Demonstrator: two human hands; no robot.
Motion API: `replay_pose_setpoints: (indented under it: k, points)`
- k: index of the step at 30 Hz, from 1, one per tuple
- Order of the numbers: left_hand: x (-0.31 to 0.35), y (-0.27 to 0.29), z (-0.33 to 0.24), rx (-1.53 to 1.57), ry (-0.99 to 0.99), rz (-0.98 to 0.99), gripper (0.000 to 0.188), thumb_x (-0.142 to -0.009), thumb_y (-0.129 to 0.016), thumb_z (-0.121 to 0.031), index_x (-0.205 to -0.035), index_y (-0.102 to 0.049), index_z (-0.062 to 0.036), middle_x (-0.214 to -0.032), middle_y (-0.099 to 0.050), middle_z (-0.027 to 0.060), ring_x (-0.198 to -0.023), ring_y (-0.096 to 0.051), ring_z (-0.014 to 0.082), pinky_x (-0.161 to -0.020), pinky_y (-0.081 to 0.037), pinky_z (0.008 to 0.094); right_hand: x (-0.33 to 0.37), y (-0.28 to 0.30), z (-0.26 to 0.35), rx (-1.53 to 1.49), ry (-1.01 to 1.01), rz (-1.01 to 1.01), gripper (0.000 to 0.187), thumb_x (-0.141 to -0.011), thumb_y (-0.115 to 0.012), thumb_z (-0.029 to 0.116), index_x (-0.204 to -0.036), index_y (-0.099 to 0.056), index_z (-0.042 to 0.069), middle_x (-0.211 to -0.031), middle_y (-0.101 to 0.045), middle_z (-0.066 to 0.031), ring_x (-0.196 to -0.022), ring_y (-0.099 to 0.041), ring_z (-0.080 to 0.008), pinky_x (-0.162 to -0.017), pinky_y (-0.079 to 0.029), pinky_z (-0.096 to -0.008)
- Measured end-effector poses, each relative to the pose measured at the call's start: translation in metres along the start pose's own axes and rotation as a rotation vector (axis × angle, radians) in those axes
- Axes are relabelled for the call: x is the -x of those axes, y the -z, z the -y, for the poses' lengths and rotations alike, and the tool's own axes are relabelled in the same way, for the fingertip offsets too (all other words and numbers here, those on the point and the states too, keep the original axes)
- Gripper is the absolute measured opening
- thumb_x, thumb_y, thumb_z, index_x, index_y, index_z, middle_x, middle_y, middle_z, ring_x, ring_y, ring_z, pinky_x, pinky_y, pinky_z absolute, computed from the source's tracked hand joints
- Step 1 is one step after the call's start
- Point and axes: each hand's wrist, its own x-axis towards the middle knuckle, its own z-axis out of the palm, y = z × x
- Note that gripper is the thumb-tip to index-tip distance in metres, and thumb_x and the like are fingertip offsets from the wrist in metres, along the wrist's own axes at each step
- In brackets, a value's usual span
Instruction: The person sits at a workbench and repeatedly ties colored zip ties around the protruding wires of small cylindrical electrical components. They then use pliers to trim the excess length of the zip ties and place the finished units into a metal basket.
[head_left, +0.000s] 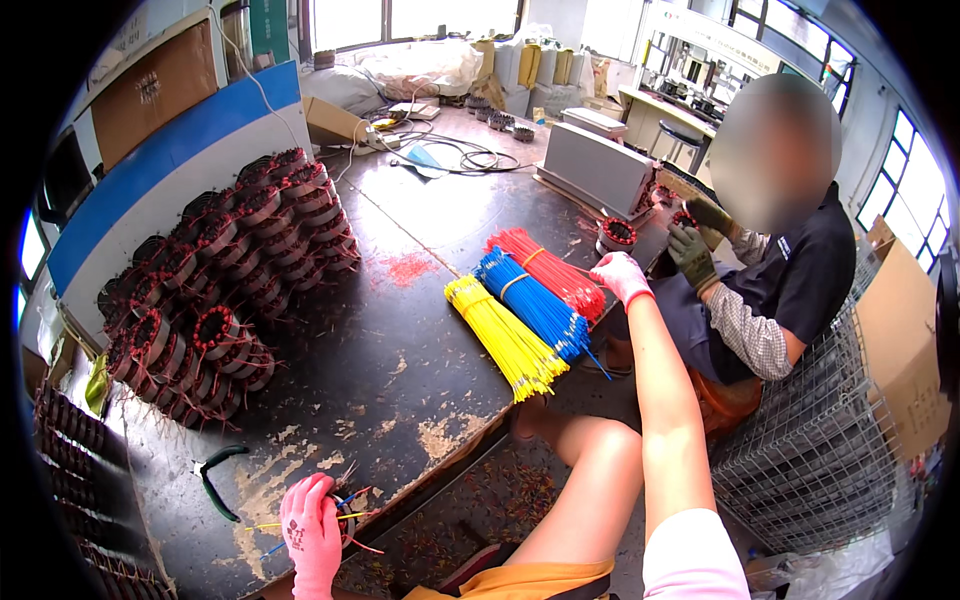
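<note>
In a pink glove, my left hand (312, 535) is closed round a small wound motor stator (345, 508) at the table's near edge. Yellow, blue and red wires stick out of it; the glove hides much of its body. My right hand (622, 277), gloved the same way, reaches far out to the bundle of red wires (540, 268). Its fingers are pinched at that bundle's right side, apparently on a red wire. Beside it lie a banded bundle of blue wires (530, 300) and one of yellow wires (503, 335).
Green-handled pliers (215, 480) lie left of my left hand. Stacked stators (230, 270) fill the table's left side against a blue-and-white board (180, 150). A co-worker (775, 260) sits at right, gloved hands on a stator, near a grey box (595, 168) and a wire-mesh cage (810, 460).
</note>
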Motion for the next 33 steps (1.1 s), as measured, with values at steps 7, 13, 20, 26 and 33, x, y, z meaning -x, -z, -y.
replay_pose_setpoints:
  k: [7, 13, 20, 26, 33]
  points:
    - [0.0, 0.002, -0.002, 0.022, 0.003, 0.0, 0.025, -0.093, -0.059, -0.005, -0.116, -0.066, -0.0028, -0.123, -0.066, 0.0128, -0.121, -0.057, 0.0361, -0.109, -0.041, 0.0464, 0.051, 0.016, -0.019, 0.043, 0.057, -0.16, 0.035, -0.08, -0.076, 0.04, -0.096, -0.079, 0.009, -0.098, -0.078, -0.0113, -0.102, -0.073, -0.0278, -0.091, -0.055, -0.0389]
    - [0.003, 0.002, -0.005, -0.085, -0.101, -0.113, 0.038, -0.091, -0.065, -0.008, -0.127, -0.06, -0.0018, -0.132, -0.062, 0.0144, -0.125, -0.055, 0.0381, -0.112, -0.04, 0.0505, 0.177, 0.036, 0.0, -0.439, 0.308, -0.337, 0.015, -0.092, -0.074, 0.017, -0.094, -0.072, 0.002, -0.076, -0.069, -0.0036, -0.069, -0.063, -0.01, -0.065, -0.051, -0.0265]
    - [-0.051, 0.041, -0.116, -0.215, -0.676, -0.317, 0.031, -0.082, -0.08, -0.028, -0.106, -0.072, -0.0113, -0.102, -0.068, 0.0047, -0.098, -0.07, 0.0255, -0.097, -0.056, 0.0487, 0.36, -0.025, 0.14, -0.556, 1.177, 0.168, 0.007, -0.087, -0.077, 0.009, -0.09, -0.07, 0.008, -0.082, -0.068, -0.0088, -0.078, -0.067, -0.0288, -0.071, -0.052, -0.0374]
    - [-0.022, 0.066, -0.081, -0.209, -0.585, -0.221, 0.028, -0.072, -0.08, -0.023, -0.096, -0.069, -0.0132, -0.09, -0.06, 0.0018, -0.093, -0.068, 0.023, -0.082, -0.061, 0.0382, 0.377, -0.052, 0.167, -0.629, 1.187, 0.586, 0.008, -0.088, -0.075, 0.01, -0.094, -0.071, 0.006, -0.084, -0.068, -0.0104, -0.079, -0.067, -0.0293, -0.073, -0.052, -0.0382]
    - [-0.002, 0.038, -0.028, -0.022, -0.062, -0.364, 0.027, -0.08, -0.078, -0.001, -0.103, -0.069, -0.0091, -0.095, -0.063, 0.008, -0.082, -0.067, 0.0289, -0.067, -0.055, 0.0376, 0.336, -0.148, 0.156, -0.349, 0.877, 0.651, 0.026, -0.098, -0.066, 0.022, -0.112, -0.073, 0.001, -0.101, -0.074, -0.0133, -0.09, -0.07, -0.0201, -0.081, -0.054, -0.0327]
